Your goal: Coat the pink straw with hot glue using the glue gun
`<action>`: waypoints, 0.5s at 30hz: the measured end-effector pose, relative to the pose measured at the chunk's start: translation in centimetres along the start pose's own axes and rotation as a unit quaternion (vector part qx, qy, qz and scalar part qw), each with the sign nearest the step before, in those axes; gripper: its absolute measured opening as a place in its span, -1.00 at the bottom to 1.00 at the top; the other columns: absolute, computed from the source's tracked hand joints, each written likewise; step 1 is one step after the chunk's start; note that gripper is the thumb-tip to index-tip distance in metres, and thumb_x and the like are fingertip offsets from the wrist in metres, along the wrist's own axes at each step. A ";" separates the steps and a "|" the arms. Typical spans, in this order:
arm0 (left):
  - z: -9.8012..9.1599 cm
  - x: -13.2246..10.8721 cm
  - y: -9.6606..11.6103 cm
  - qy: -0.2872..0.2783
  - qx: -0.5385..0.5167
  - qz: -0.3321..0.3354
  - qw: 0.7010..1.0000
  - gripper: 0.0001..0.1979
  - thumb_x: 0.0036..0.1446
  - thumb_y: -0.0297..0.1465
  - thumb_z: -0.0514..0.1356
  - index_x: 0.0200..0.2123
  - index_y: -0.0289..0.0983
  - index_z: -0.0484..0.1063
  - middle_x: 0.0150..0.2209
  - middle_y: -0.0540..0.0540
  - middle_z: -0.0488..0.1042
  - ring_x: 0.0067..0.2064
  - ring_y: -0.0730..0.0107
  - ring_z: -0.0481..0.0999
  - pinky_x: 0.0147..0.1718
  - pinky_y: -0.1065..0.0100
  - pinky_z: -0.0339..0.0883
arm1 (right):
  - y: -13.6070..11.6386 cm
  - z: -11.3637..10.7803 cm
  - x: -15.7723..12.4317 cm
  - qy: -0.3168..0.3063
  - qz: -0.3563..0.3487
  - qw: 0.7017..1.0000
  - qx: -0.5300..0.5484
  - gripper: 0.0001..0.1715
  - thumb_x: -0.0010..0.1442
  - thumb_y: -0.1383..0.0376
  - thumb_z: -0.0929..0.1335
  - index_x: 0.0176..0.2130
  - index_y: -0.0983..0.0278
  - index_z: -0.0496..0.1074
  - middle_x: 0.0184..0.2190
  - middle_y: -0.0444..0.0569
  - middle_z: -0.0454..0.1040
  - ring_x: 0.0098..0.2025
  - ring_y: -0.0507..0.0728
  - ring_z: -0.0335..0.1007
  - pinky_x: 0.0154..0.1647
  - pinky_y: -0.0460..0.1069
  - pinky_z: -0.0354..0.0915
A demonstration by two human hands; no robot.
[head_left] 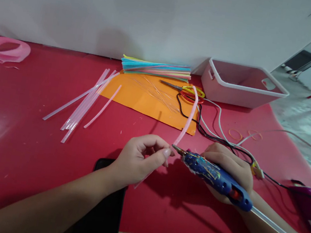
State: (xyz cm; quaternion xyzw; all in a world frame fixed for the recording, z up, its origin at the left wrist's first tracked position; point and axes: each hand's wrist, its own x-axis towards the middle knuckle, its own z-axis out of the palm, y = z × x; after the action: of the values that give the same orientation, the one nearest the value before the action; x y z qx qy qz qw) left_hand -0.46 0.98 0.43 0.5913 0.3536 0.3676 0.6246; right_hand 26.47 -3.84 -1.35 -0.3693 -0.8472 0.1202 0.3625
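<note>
While my left hand [139, 159] seems to pinch the pink pipe cleaner [189, 120], my right hand [232, 166] grips the blue hot-glue gun [213, 174] nearer me than the orange sheet [131, 94], nozzle [178, 149] leftward. Gluing, I judge; next wants a steady nozzle. The pipe cleaner's long axis slants away over the sheet's right end.

The blue, long-bodied plastic glue gun [221, 181] is blotched teal and brown near its tip; the rod-shaped glue stick [278, 228] is translucent white; the thin, bent fuzzy stem [190, 115] is plain pale pink; the bundled straight fuzzy stems [150, 68] run in streaks of blue, yellow, pink and green; the flat paper sheet [126, 93] is plain orange; the loop-handled metal scissors [180, 88] have yellow and red handles; the rectangular plastic box [230, 94] is pink, white-rimmed; the smooth tabletop [35, 169] is red.
</note>
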 end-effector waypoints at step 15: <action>0.0 -0.1 -0.6 -0.022 -0.039 -0.010 0.999 -0.80 0.24 -0.28 0.31 -0.24 -0.29 0.63 -0.42 -0.06 0.64 -0.41 0.45 0.60 -0.41 0.47 0.54 | 0.2 0.0 -0.1 0.011 0.008 1.000 -0.002 -0.68 0.26 0.26 0.43 0.02 0.17 0.44 -0.36 0.01 0.49 -0.39 0.20 0.45 -0.39 0.09 0.38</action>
State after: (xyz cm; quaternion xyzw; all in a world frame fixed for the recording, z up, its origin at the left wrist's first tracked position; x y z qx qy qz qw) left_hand -0.53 0.85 -0.13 0.5709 0.3305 0.3618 0.6587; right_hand 26.64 -3.82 -1.46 -0.3777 -0.8404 0.1174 0.3705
